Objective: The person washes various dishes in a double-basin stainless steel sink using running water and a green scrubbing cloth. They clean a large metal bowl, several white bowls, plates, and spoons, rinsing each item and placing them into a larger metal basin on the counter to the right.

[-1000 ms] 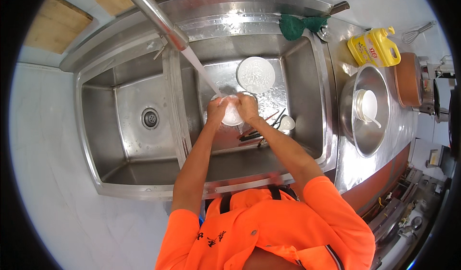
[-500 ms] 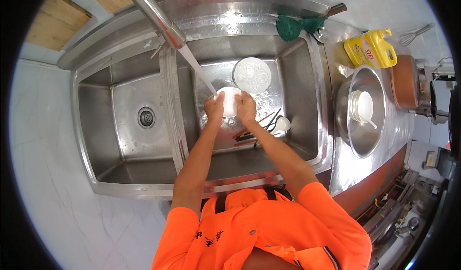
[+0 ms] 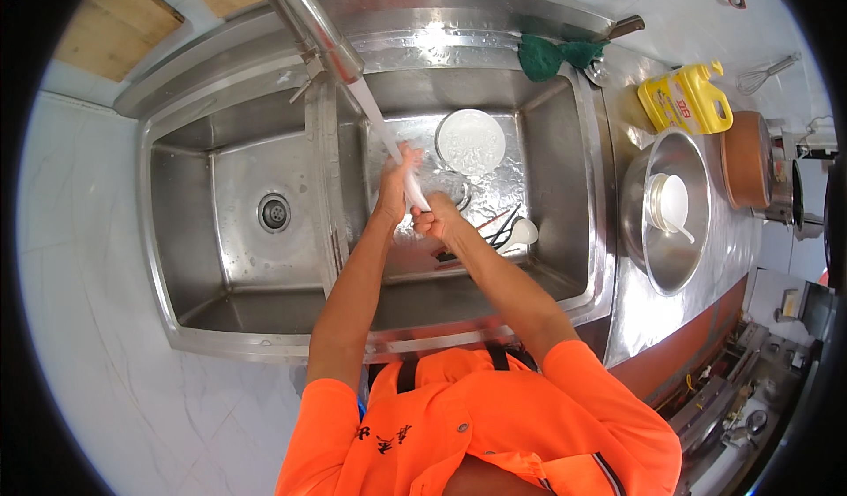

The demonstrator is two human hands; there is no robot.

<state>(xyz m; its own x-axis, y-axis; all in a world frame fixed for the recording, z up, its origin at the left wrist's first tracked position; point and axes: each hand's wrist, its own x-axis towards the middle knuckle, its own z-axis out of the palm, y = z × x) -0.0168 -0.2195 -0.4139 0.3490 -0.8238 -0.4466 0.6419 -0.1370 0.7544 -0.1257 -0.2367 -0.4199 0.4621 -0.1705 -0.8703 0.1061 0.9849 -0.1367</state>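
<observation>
Beneath the stream from the faucet [image 3: 331, 42], both my hands hold a small white dish [image 3: 416, 191] tilted almost edge-on; whether it is a bowl or a plate I cannot tell. My left hand [image 3: 394, 185] grips its left side, and water runs over those fingers. My right hand [image 3: 432, 216] has its fingers curled round the lower edge. Just beyond, a round white plate [image 3: 471, 141] lies wet on the bottom of the right sink basin [image 3: 556, 187]. Dark chopsticks [image 3: 501, 225] and a white spoon [image 3: 522, 231] rest right of my right hand, partly hidden by my forearm.
The left basin has a drain [image 3: 273, 213]. Green scouring cloths [image 3: 549, 58] and a brown-handled tool [image 3: 625, 26] lie along the back rim. On the right counter stand a yellow jug [image 3: 684, 99], a steel bowl [image 3: 637, 231] with white bowls [image 3: 673, 198] inside, and a brown pot [image 3: 744, 161].
The dish has turned from facing up to nearly edge-on under the water. My right hand has moved down and left to its lower edge. The whole view has shifted slightly.
</observation>
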